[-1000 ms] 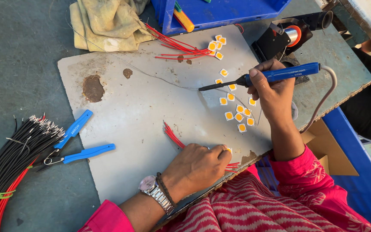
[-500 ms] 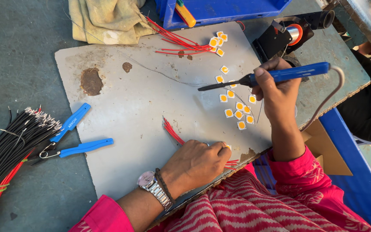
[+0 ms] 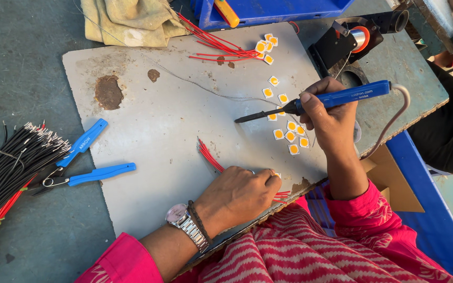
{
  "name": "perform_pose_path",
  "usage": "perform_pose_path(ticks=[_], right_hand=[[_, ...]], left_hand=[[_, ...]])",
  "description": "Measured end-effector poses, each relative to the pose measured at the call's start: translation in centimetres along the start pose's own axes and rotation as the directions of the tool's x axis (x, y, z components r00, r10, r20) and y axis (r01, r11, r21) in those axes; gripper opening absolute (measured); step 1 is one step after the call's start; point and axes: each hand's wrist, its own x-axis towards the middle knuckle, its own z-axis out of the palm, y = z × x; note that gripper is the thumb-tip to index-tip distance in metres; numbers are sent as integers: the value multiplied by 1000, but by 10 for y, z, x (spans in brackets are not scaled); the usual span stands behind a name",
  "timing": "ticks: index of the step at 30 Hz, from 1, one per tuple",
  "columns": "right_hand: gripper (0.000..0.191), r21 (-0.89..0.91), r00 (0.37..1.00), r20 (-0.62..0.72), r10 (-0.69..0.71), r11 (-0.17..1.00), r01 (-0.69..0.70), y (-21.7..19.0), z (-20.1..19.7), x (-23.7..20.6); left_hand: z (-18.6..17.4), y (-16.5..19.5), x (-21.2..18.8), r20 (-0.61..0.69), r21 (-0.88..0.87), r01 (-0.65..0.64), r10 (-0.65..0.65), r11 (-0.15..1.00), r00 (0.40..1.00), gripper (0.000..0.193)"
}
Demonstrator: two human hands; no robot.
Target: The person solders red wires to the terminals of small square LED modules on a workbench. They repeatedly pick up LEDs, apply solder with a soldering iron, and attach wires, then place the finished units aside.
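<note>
bright, warm daylight falls from the upper right of the grey work board (image 3: 184, 136). the right hand (image 3: 331, 118) and the soldering iron (image 3: 315, 102) cast soft shadows down-left onto the board. the board's centre glares pale, slightly washed out. left of the board the green tabletop (image 3: 22, 78) sits duller. focus is sharp throughout; lines at the board's far corners bow mildly.

Cutters (image 3: 79, 165) left of board (image 3: 158, 131), wire bundle (image 3: 11, 162) probably touching them
</note>
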Motion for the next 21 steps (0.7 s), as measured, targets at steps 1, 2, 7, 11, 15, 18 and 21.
perform_pose_path(ticks=[1,2,7,11,15,18,21], right_hand=[[17,5,1000,2,0,1000,0,0,1,0],[17,10,1000,4,-1,1000,0,0,2,-1],[18,-15,1000,16,0,1000,1,-3,6,-1],[18,-10,1000,22,19,1000,-18,-7,11,-2],[18,-30,999,29,16,999,-15,-9,16,-5],[17,-5,999,35,25,1000,-25,-9,18,-5],[14,5,1000,2,15,1000,-15,-7,16,-6]], left_hand=[[0,0,0,-2,-3,0,0,1000,1000,9],[0,0,0,-3,-2,-1,1,1000,1000,9],[0,-1,0,2,-4,-4,4,1000,1000,8],[1,-1,0,-7,7,-5,5,1000,1000,7],[2,-1,-1,-14,1,-8,8,1000,1000,8],[2,-2,-1,-9,7,-8,8,1000,1000,8],[2,-1,-2,-65,-4,-21,20,1000,998,11]])
